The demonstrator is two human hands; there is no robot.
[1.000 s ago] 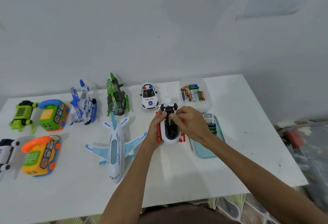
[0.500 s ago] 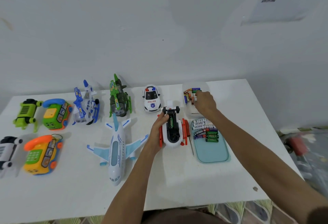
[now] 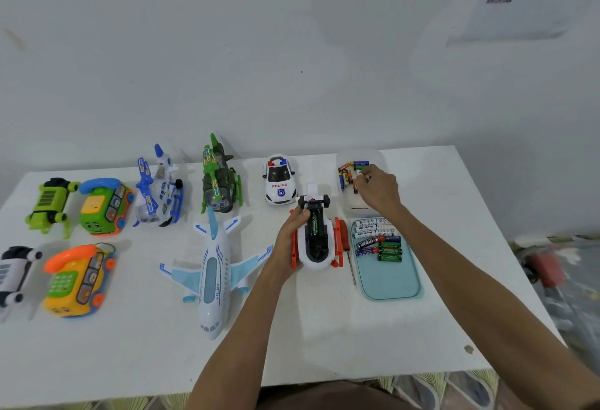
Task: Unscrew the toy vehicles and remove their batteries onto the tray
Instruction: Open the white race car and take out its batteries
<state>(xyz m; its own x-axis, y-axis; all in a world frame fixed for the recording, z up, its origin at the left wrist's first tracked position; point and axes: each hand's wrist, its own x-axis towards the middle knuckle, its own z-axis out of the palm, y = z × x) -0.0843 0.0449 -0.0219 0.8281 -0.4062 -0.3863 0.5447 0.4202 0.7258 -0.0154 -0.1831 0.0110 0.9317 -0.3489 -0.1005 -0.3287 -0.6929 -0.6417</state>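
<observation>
A white toy vehicle with red side parts [image 3: 319, 247] lies belly up on the white table, its battery bay open with a green battery [image 3: 314, 226] inside. My left hand [image 3: 290, 240] grips the toy's left side, thumb by the bay. My right hand [image 3: 380, 188] is reached into a clear plastic box [image 3: 345, 206] of loose batteries at the back, its curled fingertips pinching one there. A teal tray [image 3: 389, 292] right of the toy holds several batteries [image 3: 378, 239] at its far end. A red-handled screwdriver [image 3: 350, 260] lies between toy and tray.
Other toys stand to the left: a police car [image 3: 279, 179], a white airplane [image 3: 212, 270], a green helicopter [image 3: 219, 179], a blue helicopter [image 3: 159, 192], two toy phones [image 3: 78, 279] and a green vehicle [image 3: 50, 203]. The table's front edge [image 3: 357, 377] is near me.
My right hand left the toy's battery bay, moved back and right to the clear box, and its fingers have curled onto the batteries there. My left hand stays on the toy.
</observation>
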